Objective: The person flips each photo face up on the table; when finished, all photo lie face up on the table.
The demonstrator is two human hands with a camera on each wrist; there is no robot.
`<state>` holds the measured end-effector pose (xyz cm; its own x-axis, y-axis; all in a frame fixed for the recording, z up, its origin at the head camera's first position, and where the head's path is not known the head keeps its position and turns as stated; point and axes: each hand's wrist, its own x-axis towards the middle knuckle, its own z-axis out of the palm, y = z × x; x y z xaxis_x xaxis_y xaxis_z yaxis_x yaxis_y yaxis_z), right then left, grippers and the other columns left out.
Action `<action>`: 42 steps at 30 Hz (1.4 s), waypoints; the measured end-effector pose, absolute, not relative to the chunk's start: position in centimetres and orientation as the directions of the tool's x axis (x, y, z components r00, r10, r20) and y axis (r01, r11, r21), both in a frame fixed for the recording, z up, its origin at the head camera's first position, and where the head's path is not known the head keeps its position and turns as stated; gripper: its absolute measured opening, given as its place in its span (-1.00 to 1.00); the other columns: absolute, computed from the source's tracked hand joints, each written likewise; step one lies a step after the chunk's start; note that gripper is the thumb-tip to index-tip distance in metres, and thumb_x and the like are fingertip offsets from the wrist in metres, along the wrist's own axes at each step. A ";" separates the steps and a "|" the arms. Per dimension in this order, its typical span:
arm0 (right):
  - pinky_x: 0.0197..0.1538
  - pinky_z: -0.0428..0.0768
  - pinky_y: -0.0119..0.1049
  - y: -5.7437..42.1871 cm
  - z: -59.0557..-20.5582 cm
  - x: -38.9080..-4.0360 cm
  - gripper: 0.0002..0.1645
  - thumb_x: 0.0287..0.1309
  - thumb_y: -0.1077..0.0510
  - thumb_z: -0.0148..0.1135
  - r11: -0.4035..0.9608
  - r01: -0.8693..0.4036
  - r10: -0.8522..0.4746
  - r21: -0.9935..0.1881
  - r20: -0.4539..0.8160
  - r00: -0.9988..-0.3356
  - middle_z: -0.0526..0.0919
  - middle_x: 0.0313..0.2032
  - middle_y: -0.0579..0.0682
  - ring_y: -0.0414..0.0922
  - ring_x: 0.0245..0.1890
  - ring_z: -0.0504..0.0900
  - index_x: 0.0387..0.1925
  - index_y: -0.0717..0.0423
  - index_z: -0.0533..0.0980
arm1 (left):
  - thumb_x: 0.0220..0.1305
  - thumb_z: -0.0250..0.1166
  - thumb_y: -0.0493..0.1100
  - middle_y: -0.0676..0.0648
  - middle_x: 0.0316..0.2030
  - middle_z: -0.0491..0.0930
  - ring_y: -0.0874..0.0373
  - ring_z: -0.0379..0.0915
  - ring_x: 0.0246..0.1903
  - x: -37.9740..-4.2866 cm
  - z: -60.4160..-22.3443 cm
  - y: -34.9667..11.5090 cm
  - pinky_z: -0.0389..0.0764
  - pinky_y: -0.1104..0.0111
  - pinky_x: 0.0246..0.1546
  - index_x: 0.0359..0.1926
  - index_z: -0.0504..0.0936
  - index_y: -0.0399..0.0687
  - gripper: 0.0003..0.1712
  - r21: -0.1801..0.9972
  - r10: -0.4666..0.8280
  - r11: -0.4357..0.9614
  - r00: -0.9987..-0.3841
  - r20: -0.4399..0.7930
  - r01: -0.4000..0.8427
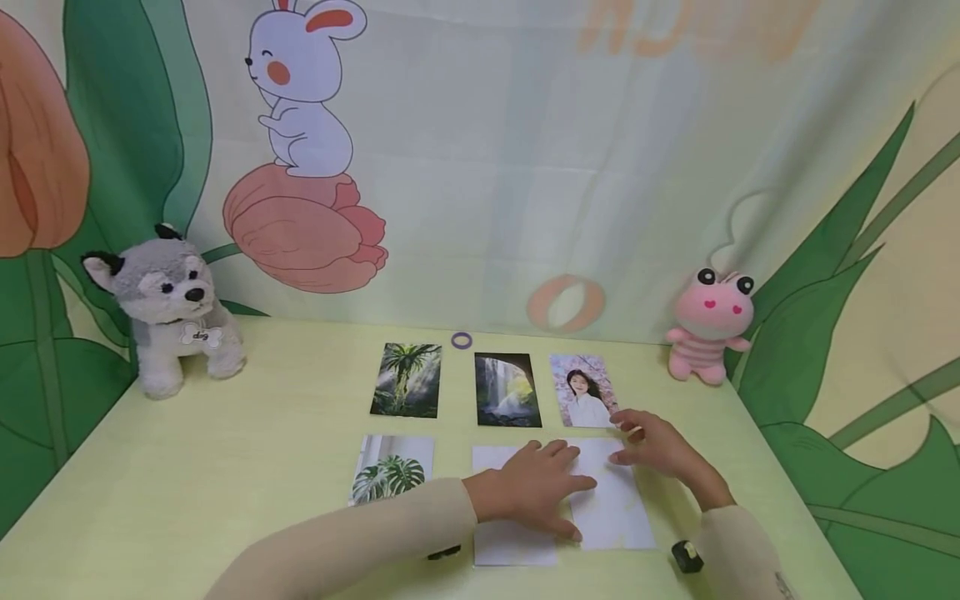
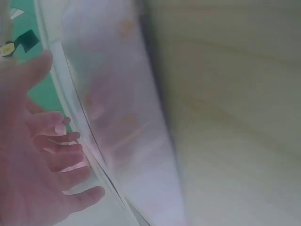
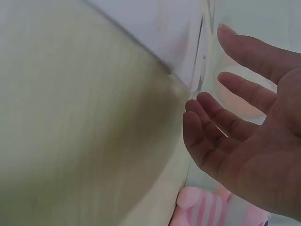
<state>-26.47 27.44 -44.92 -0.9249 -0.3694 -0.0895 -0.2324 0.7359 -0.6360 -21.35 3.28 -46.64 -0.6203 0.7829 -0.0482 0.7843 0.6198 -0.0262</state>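
Note:
In the head view, my left hand [image 1: 536, 483] is spread palm down over two pale blank cards, a left one [image 1: 513, 546] and a right one [image 1: 615, 508]. Its fingers point toward the right card, and it grips nothing. My right hand [image 1: 656, 446] hovers at the right card's upper right corner, with fingertips by the bottom edge of a portrait photo [image 1: 585, 396]. In the right wrist view, the right hand's fingers [image 3: 230, 115] are loosely bent with nothing between them. The left wrist view shows the left hand [image 2: 42, 155] with fingers apart beside a pale card [image 2: 117, 122].
Along the back lie a waterfall photo [image 1: 507, 390], a palm photo [image 1: 407, 381] and a purple ring [image 1: 461, 340]. A monstera leaf photo [image 1: 393, 468] is partly covered by my left sleeve. A plush husky [image 1: 180, 312] sits at left, a pink plush frog [image 1: 708, 329] at right.

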 end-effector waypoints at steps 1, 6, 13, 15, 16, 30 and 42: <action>-0.06 0.62 0.00 27.5 -45.1 -26.5 -0.33 -0.03 0.23 0.53 0.738 -0.244 -0.378 -0.630 -0.086 -0.922 0.60 0.02 0.35 0.20 -0.06 0.62 0.12 0.38 0.49 | 0.12 0.17 0.57 -0.05 0.41 0.30 0.04 0.21 0.40 -21.3 -46.8 3.5 0.42 0.10 0.23 0.40 0.36 0.48 -0.15 -0.022 0.781 0.622 -0.622 -0.063 0.783; -0.05 0.59 -0.02 27.7 -46.0 -26.8 -0.40 -0.05 0.21 0.55 0.743 -0.280 -0.404 -0.607 -0.074 -0.912 0.64 -0.01 0.28 0.16 -0.07 0.62 0.05 0.33 0.54 | 0.07 0.17 0.61 -0.04 0.39 0.30 0.06 0.21 0.38 -20.9 -47.0 4.4 0.41 0.11 0.21 0.40 0.35 0.53 -0.12 -0.032 0.776 0.623 -0.623 -0.102 0.782; -0.10 0.56 -0.11 27.4 -46.2 -27.0 -0.40 -0.08 0.20 0.57 0.755 -0.277 -0.387 -0.594 -0.063 -0.920 0.66 -0.07 0.23 0.08 -0.13 0.61 0.02 0.31 0.56 | 0.07 0.17 0.61 -0.03 0.33 0.35 0.08 0.26 0.32 -20.5 -47.1 4.3 0.43 0.13 0.16 0.38 0.36 0.53 -0.13 -0.044 0.778 0.620 -0.621 -0.093 0.784; -0.11 0.56 -0.11 27.3 -46.1 -27.0 -0.40 -0.09 0.20 0.57 0.758 -0.278 -0.384 -0.590 -0.058 -0.922 0.66 -0.08 0.22 0.07 -0.15 0.61 0.03 0.31 0.56 | 0.07 0.17 0.61 -0.04 0.34 0.35 0.07 0.26 0.33 -20.6 -47.1 3.9 0.44 0.11 0.18 0.39 0.35 0.51 -0.12 -0.024 0.778 0.623 -0.623 -0.087 0.782; -0.10 0.56 -0.11 27.3 -46.1 -27.1 -0.39 -0.09 0.20 0.57 0.761 -0.278 -0.382 -0.586 -0.057 -0.922 0.66 -0.08 0.22 0.07 -0.15 0.61 0.03 0.31 0.56 | 0.07 0.16 0.61 -0.04 0.35 0.34 0.06 0.26 0.34 -20.7 -47.1 3.7 0.44 0.10 0.18 0.40 0.35 0.51 -0.12 -0.015 0.777 0.625 -0.624 -0.083 0.780; 0.02 0.57 0.13 25.2 -46.2 -26.9 -0.42 -0.06 0.19 0.57 0.756 -0.358 -0.395 -0.548 0.054 -0.917 0.65 -0.06 0.27 0.20 -0.07 0.62 0.02 0.32 0.58 | 0.06 0.19 0.61 -0.01 0.37 0.33 0.09 0.23 0.35 -20.5 -47.2 1.6 0.44 0.19 0.15 0.40 0.36 0.47 -0.10 -0.003 0.782 0.622 -0.621 -0.056 0.783; 0.04 0.58 0.11 21.3 -47.1 -27.3 -0.47 -0.08 0.23 0.56 0.670 -0.502 -0.530 -0.547 0.122 -0.839 0.71 -0.13 0.19 0.15 -0.09 0.65 -0.03 0.33 0.61 | 0.05 0.20 0.61 -0.02 0.30 0.37 0.06 0.27 0.33 -19.8 -47.9 -0.8 0.46 0.20 0.11 0.36 0.40 0.44 -0.12 -0.023 0.785 0.619 -0.619 -0.001 0.785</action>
